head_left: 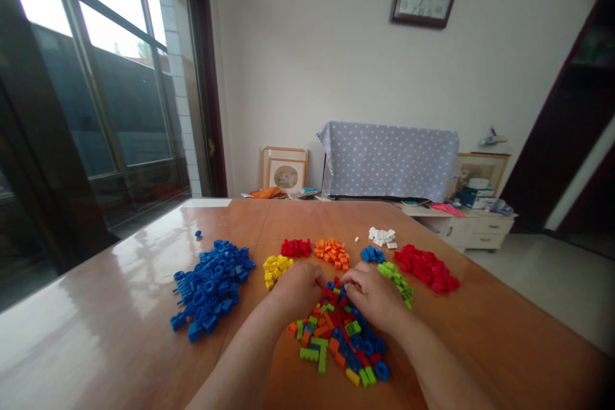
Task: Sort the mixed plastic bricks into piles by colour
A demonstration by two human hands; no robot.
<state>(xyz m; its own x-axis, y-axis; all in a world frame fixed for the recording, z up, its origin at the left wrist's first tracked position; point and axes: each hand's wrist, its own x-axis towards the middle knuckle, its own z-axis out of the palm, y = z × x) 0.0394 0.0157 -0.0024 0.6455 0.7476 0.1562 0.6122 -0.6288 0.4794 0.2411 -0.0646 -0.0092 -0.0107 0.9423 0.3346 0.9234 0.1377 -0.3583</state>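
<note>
A mixed pile of toy building bricks (331,327) in red, blue, green, orange and yellow lies in front of me on the table. At its far left edge my left hand (302,285) is closed, fingertips bent down among the bricks; what they hold, if anything, is hidden. My right hand (372,291) reaches the far right side of the same pile. Its fingers are curled and pressed together, and anything between them cannot be made out. Yellow bricks (277,269) lie just beyond my left hand, and light green bricks (396,280) lie beside my right.
On the wooden table (134,295) a large blue brick pile (211,288) lies left. Red bricks (296,248), orange bricks (332,252), a small blue pile (372,255), white bricks (382,236) and a larger red pile (426,268) form an arc behind my hands.
</note>
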